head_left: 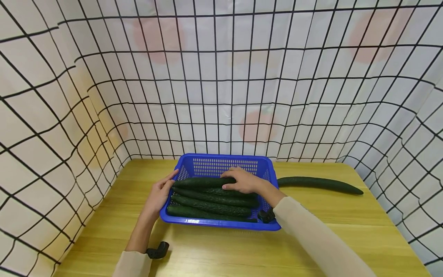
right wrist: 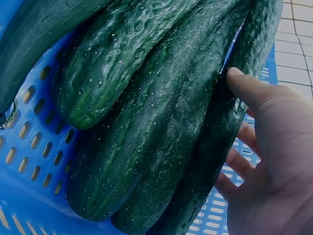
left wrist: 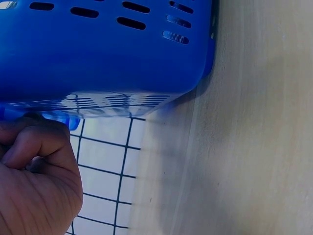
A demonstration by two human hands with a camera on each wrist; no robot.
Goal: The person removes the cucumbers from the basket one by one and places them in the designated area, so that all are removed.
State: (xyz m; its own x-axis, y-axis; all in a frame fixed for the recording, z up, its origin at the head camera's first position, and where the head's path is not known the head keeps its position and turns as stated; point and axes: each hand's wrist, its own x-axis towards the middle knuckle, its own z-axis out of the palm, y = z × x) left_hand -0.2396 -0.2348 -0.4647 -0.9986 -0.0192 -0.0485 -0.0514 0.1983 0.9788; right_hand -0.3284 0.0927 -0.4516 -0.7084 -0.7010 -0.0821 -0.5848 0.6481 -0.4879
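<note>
A blue plastic basket (head_left: 221,222) holds several long dark green cucumbers (head_left: 214,207) lying side by side. My left hand (head_left: 159,197) grips the basket's left rim, its fingers curled at the edge in the left wrist view. Inside the basket, my right hand (head_left: 245,181) holds the farthest cucumber (head_left: 200,182) near its right end. In the right wrist view, the thumb of that hand (right wrist: 279,137) lies on one side of the cucumber (right wrist: 259,39) and the fingers reach round the other, partly hidden.
One more long cucumber (head_left: 320,184) lies on the wooden table (head_left: 204,254) to the right of the basket. White walls with a black grid (head_left: 221,88) enclose the table at the back and sides. Small black devices (head_left: 158,251) are worn on the wrists.
</note>
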